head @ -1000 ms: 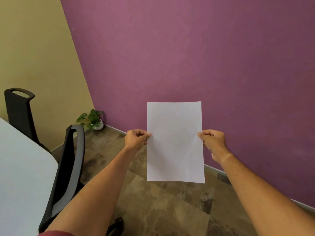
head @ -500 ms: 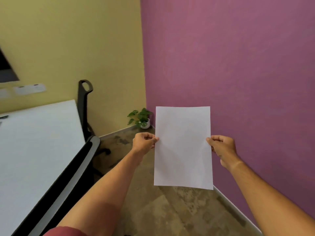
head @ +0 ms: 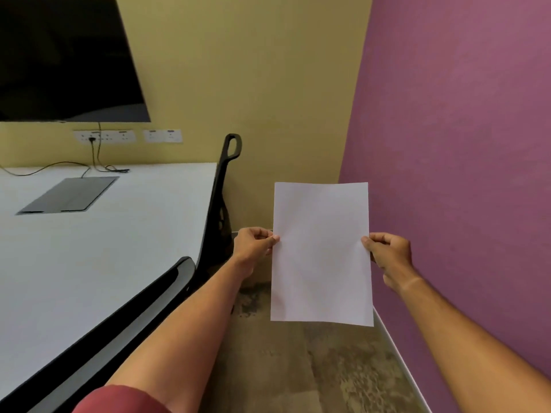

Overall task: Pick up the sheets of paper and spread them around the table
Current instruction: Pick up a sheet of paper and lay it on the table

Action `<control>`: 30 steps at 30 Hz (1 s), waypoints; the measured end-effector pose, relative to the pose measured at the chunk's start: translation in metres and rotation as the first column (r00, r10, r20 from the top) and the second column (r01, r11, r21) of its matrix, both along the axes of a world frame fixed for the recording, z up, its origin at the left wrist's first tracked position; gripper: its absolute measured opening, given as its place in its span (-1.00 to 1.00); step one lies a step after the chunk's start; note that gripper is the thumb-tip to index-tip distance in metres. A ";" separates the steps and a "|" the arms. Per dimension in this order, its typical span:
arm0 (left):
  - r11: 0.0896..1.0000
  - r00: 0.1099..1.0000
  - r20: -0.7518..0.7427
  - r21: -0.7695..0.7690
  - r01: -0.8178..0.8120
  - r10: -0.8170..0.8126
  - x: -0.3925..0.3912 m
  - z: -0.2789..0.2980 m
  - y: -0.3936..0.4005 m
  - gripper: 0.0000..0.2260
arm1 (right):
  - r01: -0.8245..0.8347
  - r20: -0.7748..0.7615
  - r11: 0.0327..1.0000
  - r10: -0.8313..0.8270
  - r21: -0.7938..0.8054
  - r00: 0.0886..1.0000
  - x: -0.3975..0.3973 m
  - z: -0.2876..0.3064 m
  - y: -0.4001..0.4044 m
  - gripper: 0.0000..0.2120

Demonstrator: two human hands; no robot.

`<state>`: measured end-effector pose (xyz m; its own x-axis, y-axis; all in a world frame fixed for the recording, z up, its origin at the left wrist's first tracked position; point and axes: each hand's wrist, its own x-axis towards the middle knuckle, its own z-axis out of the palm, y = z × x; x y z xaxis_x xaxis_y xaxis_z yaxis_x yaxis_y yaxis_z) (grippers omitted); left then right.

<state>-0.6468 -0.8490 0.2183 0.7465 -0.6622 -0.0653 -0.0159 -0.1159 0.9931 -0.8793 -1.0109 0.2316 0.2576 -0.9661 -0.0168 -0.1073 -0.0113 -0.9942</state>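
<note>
- The sheets of paper (head: 321,251) hang upright in the air over the floor, held at mid-height on both side edges; whether this is one sheet or several, I cannot tell.
- The left hand (head: 253,245) pinches the left edge and the right hand (head: 387,253) the right edge, fingers curled onto the paper.
- The white tabletop (head: 98,242) lies at about 9 o'clock from the paper, well apart, beyond a black chair (head: 222,204).
- Judged step: carrying, nothing laid yet. Next, swing the paper toward 9 o'clock over the tabletop and release.

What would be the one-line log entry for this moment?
stage: carrying | paper: upright in air, right of table | left hand: pinches left edge | right hand: pinches right edge | placed: not yet
</note>
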 end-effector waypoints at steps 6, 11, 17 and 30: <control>0.989 0.989 0.000 0.021 -0.146 0.146 0.081 -0.011 -0.053 -0.90 | -0.122 0.004 0.992 0.122 0.010 0.992 0.105 0.001 -0.081 -0.93; 0.957 0.957 -0.018 0.025 -0.288 0.289 0.138 -0.007 -0.067 -0.89 | -0.233 0.021 0.972 0.232 0.038 0.972 0.191 0.003 -0.114 -0.85; 0.897 0.896 -0.046 0.028 -0.440 0.441 0.203 -0.005 -0.067 -0.91 | -0.403 0.035 0.913 0.402 0.057 0.915 0.294 -0.007 -0.144 -0.88; 0.622 0.618 -0.097 0.013 -0.783 0.780 0.320 -0.018 -0.079 -0.92 | -0.772 -0.011 0.634 0.773 0.042 0.634 0.531 -0.006 -0.196 -0.97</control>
<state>-0.3272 -0.9284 0.1998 0.9754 0.1658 -0.1455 0.1503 -0.0171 0.9885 -0.3481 -1.2067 0.2252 0.9089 -0.4127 -0.0604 -0.0986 -0.0720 -0.9925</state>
